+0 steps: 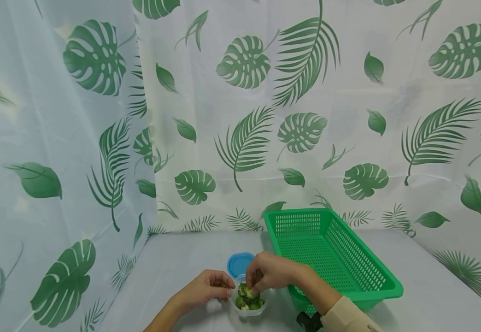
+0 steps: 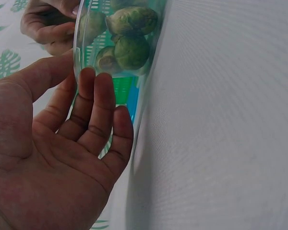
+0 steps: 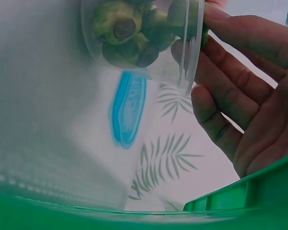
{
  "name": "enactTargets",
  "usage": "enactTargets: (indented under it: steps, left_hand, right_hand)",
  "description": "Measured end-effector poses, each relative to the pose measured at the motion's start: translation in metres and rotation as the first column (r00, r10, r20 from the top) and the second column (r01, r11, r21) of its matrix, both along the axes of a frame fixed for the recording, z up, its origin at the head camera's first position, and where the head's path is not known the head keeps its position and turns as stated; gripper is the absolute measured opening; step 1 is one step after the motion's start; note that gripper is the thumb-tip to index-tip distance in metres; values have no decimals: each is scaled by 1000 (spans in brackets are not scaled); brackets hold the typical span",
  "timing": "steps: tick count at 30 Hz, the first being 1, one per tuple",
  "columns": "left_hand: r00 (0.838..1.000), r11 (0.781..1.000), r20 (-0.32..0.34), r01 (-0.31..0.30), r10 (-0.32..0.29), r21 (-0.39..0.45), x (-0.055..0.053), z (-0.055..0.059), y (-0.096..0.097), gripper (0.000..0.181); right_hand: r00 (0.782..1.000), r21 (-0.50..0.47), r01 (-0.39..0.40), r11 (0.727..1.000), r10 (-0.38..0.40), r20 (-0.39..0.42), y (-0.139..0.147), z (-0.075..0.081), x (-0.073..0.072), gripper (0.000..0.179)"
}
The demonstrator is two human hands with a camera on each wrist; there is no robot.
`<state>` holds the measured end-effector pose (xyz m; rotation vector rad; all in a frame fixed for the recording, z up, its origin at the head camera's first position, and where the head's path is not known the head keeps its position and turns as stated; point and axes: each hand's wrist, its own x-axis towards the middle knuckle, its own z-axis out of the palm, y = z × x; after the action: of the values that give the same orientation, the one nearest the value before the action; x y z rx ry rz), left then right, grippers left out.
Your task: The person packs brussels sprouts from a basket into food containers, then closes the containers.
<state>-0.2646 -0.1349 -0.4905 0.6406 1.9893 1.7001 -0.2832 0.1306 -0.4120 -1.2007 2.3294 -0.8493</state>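
Observation:
A small clear plastic container [image 1: 250, 314] with several Brussels sprouts [image 2: 132, 51] in it stands on the table. My left hand [image 1: 206, 289] is at the container's left side, fingertips [image 2: 103, 84] touching or very close to its wall, with nothing gripped. From above, my right hand [image 1: 272, 272] reaches into the container's mouth and pinches a Brussels sprout [image 1: 245, 290] between thumb and fingers. That sprout is partly hidden by the fingers, and in the right wrist view the container wall covers some of it. Behind the container lies a blue lid [image 1: 239, 264].
A large green perforated basket [image 1: 358, 249] stands to the right, under my right forearm. A small black object [image 1: 308, 321] shows by the right sleeve. White curtains with green leaf prints [image 1: 244, 138] close off the back and left of the white table [image 1: 174, 251].

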Motion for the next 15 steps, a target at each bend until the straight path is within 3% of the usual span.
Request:
enactTargets:
  steps: [15]
  left_hand:
    - [1000,1000,-1,-2,2,-6,0,1,0,30]
  right_hand:
    - [995,76,-7,997,14,-99,-3,1,4,9]
